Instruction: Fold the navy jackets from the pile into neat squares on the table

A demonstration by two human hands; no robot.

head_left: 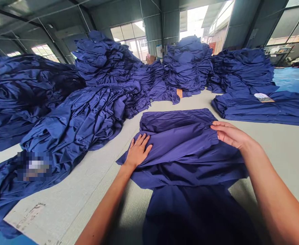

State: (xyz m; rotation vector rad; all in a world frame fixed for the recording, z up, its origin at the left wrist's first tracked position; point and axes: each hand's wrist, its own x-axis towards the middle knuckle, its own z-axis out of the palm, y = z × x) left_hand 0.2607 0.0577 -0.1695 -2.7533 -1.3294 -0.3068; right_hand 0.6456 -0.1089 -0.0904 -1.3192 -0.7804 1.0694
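A navy blue garment [180, 144] in thin fabric lies partly folded on the pale table in front of me, its lower part hanging toward me over the near side. My left hand [137, 152] rests flat on its left side, fingers spread, holding nothing. At the right, my right hand [229, 133] pinches the gathered, elastic-looking end [213, 133] of a folded section, thumb and fingers pressed together. Dark folds run across the garment between both hands.
Tall heaps of the same navy cloth [103, 61] line the table's far side. A loose pile [83, 115] spreads along the left. Flat folded garments [287, 109] lie at the right, with a printed card [264, 98] on top. An orange tag [179, 93] shows at the back.
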